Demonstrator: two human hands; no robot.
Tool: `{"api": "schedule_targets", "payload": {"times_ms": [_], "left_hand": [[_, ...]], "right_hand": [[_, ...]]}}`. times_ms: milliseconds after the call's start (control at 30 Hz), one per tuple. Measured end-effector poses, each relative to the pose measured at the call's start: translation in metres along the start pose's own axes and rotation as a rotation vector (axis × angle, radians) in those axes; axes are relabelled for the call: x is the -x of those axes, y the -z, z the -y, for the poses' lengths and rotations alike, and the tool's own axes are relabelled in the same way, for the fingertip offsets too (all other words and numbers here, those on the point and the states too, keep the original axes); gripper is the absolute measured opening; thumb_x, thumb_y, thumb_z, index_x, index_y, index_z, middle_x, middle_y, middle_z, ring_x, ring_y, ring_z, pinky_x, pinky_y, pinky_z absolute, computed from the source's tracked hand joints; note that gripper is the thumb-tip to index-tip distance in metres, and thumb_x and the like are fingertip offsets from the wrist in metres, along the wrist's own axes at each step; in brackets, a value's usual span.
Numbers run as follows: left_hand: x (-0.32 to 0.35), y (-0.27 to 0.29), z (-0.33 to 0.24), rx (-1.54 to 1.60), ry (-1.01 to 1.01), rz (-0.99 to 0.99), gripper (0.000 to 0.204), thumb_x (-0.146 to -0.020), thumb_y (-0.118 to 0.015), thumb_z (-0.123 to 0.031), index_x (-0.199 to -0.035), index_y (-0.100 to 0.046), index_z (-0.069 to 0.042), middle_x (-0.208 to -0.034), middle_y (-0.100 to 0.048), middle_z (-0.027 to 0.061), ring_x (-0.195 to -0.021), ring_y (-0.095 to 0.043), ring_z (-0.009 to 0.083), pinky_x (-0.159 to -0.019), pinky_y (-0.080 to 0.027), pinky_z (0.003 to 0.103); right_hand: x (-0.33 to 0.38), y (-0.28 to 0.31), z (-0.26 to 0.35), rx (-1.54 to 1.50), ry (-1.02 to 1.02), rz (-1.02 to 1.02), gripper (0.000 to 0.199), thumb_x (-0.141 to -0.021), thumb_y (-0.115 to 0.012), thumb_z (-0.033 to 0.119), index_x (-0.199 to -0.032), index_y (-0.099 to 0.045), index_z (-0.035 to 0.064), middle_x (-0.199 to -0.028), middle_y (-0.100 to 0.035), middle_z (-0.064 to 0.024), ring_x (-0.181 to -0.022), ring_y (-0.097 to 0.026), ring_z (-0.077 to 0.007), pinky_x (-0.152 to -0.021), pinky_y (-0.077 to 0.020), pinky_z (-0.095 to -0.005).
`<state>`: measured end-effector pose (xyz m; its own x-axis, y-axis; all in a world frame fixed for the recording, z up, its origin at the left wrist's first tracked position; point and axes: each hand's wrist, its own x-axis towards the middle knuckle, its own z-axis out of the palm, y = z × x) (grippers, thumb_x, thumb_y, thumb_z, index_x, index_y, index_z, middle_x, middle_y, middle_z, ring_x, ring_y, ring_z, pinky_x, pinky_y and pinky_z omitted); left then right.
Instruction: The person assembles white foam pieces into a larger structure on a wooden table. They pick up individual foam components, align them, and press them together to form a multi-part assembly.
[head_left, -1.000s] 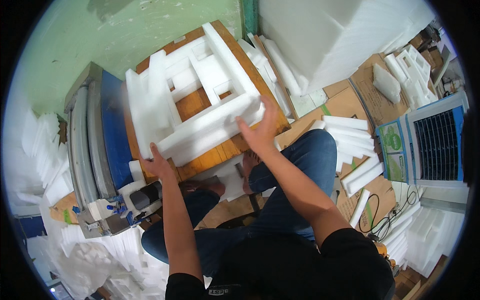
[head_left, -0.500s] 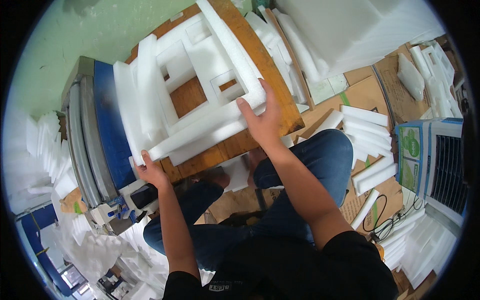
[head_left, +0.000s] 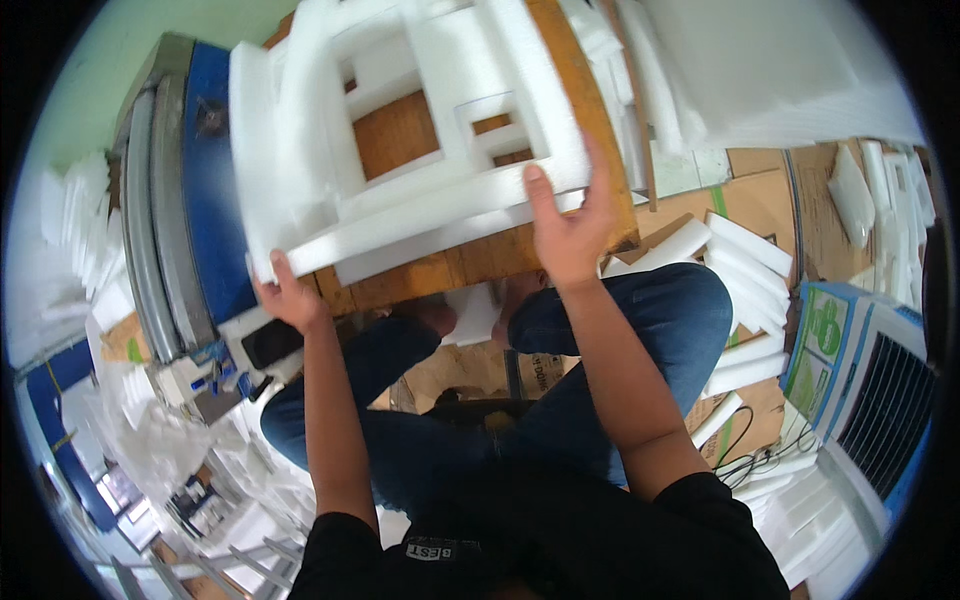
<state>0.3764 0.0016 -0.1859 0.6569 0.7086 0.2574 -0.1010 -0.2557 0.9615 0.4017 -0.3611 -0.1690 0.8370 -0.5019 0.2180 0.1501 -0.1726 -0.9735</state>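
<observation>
A white foam frame [head_left: 400, 218] with raised strips along its sides lies on the wooden table [head_left: 440, 262]. A large rectangular opening and smaller cutouts in its middle let the brown wood show through. At its near left corner, my left hand [head_left: 290, 293] is closed on the foam, thumb up against the near strip. My right hand [head_left: 575, 225] grips the near right corner, its thumb on top of the strip and its fingers along the outer side. Some of the fingers of both hands are hidden by the foam.
Left of the table stands a machine with grey rollers [head_left: 170, 220] and a blue panel [head_left: 215, 190]. White foam strips [head_left: 745, 270] are heaped on cardboard to the right, near a boxy blue-and-grey unit with a dark grille [head_left: 885, 400]. My knees sit below the table edge.
The view has shifted, so the table and machine sit differently in the picture. Both hands keep their hold at the near corners; the foam frame looks slightly turned.
</observation>
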Motion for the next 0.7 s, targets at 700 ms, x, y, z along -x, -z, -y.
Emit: {"api": "schedule_targets", "payload": {"times_ms": [700], "left_hand": [[0.010, -0.014, -0.003, -0.028, 0.029, -0.058, 0.065, -0.084, -0.087, -0.034, -0.134, -0.062, -0.002, -0.115, -0.073, 0.0154, -0.103, -0.069, 0.0209, -0.090, -0.055, 0.036]], "right_hand": [[-0.005, -0.006, 0.028, 0.316, 0.307, 0.004, 0.060, -0.098, -0.068, 0.020, -0.147, -0.047, -0.0082, -0.150, -0.045, -0.0333, -0.143, -0.042, -0.0420, -0.117, -0.0358, -0.0496]]}}
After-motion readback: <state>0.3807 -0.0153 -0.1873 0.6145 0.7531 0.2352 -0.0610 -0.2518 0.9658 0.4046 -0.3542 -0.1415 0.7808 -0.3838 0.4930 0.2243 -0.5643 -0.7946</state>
